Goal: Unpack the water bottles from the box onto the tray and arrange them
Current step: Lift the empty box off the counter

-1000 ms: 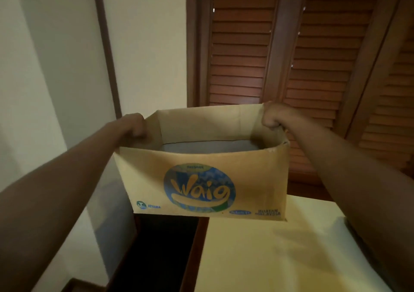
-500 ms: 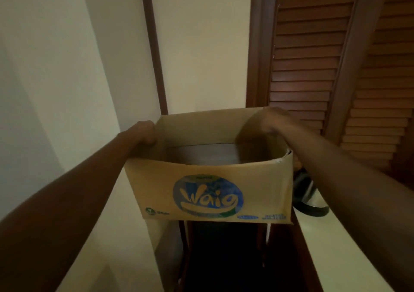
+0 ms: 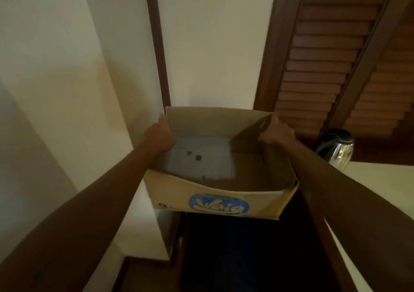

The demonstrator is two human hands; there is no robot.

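Cardboard box (image 3: 220, 204) held up in both hands
Left hand (image 3: 159, 135) and right hand (image 3: 276, 132) fingers grip its opposite side walls, beside a kettle (image 3: 338, 149)

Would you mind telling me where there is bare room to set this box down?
The pale countertop right of the box looks bare in front of the kettle; behind it is crowded. Left hand and right hand grip the box ends.
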